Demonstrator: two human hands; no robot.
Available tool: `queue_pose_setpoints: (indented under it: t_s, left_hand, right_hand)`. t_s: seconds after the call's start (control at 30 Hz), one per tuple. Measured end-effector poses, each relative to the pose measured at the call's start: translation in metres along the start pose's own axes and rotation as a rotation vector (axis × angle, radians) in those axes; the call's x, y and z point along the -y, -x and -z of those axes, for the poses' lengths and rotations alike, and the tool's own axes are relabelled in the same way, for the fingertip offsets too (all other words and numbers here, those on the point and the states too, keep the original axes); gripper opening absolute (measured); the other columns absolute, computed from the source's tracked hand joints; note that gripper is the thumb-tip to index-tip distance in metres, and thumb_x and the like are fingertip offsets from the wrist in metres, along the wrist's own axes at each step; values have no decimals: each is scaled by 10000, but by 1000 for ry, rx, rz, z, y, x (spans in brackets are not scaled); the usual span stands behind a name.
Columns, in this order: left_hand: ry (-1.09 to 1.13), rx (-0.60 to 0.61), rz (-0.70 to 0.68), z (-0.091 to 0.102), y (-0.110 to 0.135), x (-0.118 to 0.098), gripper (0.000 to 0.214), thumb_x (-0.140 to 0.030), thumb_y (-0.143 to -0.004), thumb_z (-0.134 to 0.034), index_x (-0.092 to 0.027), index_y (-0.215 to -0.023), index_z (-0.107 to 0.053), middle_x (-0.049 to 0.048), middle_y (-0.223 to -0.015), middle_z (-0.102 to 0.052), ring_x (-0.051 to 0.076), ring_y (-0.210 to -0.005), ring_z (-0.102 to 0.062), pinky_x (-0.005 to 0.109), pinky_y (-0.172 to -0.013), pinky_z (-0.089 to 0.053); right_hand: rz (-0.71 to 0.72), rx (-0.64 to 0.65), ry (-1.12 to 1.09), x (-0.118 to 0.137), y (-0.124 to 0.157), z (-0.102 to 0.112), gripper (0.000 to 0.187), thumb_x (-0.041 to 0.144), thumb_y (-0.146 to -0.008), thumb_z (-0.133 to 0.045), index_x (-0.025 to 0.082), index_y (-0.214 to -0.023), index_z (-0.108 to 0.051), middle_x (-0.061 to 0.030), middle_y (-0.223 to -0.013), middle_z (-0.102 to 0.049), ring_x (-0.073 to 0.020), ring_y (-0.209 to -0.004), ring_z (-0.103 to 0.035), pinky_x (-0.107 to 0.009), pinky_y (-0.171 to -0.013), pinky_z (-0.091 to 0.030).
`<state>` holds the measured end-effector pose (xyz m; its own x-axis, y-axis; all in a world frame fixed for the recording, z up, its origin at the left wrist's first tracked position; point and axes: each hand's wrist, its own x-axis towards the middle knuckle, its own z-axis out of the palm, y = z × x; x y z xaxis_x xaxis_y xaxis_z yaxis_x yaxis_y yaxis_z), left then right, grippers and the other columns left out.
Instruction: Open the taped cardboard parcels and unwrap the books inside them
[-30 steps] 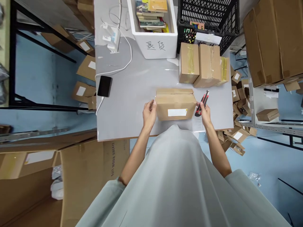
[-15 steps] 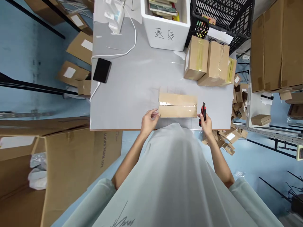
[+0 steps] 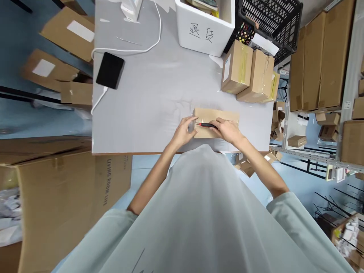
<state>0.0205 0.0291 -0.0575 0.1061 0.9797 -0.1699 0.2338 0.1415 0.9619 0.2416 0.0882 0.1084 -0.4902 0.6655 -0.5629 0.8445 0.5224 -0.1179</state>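
Note:
A flat brown cardboard box (image 3: pixel 227 113) lies near the table's front edge, with a strip of clear shiny tape along its top. My left hand (image 3: pixel 184 131) grips the box's left end, thumb and fingers at either side of it. In my right hand (image 3: pixel 226 129) is a red and black box cutter (image 3: pixel 207 124), held low over the box and pointing left along the tape. Its tip is close to the left end; whether the blade touches the tape I cannot tell. My right hand covers part of the box's right half.
On the grey table (image 3: pixel 148 102) lie a black device (image 3: pixel 110 71) and a white cable (image 3: pixel 127 52). A white bin (image 3: pixel 203 34) of books, a black crate (image 3: pixel 273 22) and several taped boxes (image 3: pixel 237 68) stand behind. A large open carton (image 3: pixel 71 197) is at left.
My right hand has brought the box cutter from beside the box's right end leftward over its top. My left hand has spread around the left end. The view has shifted slightly.

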Motion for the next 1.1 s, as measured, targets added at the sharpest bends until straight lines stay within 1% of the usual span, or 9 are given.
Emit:
queue_pose_setpoints:
  t_s: [0.07,0.17,0.33,0.47,0.67,0.83,1.0,1.1]
  left_hand:
    - [33,36,0,2,3,2,670,-286,-864,-763,-311,-1525,-660,113,-1519,-628,326,-1429,-594,503,-1243,-492]
    - [58,54,-1,1,5,6,671,-294,-885,-742,-310,-1549,-644,107,-1525,-631,313,-1403,-616,476,-1221,-508]
    - [50,73,18,0,3,12,712,-310,-879,-746,-295,-1581,-623,122,-1510,-633,300,-1246,-688,447,-1087,-581]
    - [63,78,7,0,2,15,712,-320,-885,-741,-285,-1585,-618,125,-1505,-640,290,-1219,-692,425,-1037,-591]
    - [82,89,10,1,2,14,708,-328,-878,-753,-295,-1573,-624,119,-1519,-640,300,-1263,-680,431,-1058,-587]
    - [91,91,40,1,4,10,717,-314,-869,-757,-298,-1574,-626,121,-1527,-634,302,-1233,-692,452,-1062,-593]
    - [113,55,82,-2,7,12,710,-347,-878,-755,-318,-1575,-624,117,-1543,-627,297,-1232,-705,464,-1089,-593]
    - [123,60,108,-2,6,15,724,-376,-876,-765,-315,-1582,-615,127,-1568,-613,302,-1252,-705,478,-1094,-594]
  right_hand:
    - [-15,36,57,7,-3,5,451,442,-1201,-358,261,-1526,-613,-139,-1352,-724,-296,-1127,-740,-344,-836,-489]
    - [-34,71,107,13,-6,8,447,442,-1202,-357,258,-1520,-612,-137,-1343,-724,-295,-1115,-744,-344,-814,-482]
    - [-63,94,127,19,-9,12,459,438,-1208,-334,257,-1535,-601,-143,-1357,-717,-296,-1124,-740,-342,-814,-477]
    - [-82,109,135,23,-10,17,461,425,-1210,-334,250,-1546,-597,-149,-1356,-714,-296,-1123,-738,-340,-827,-476]
    - [-78,142,150,28,-16,28,421,379,-1194,-406,231,-1503,-652,-154,-1301,-740,-296,-1084,-754,-344,-836,-478]
    - [-50,156,165,31,-21,36,400,342,-1184,-439,221,-1480,-680,-161,-1291,-753,-315,-1115,-755,-358,-853,-497]
    - [-42,168,151,31,-22,35,406,267,-1180,-415,212,-1489,-673,-184,-1304,-746,-310,-1124,-758,-370,-900,-519]
    - [-35,163,140,29,-24,33,415,239,-1174,-401,203,-1479,-680,-185,-1304,-749,-311,-1121,-762,-369,-894,-531]
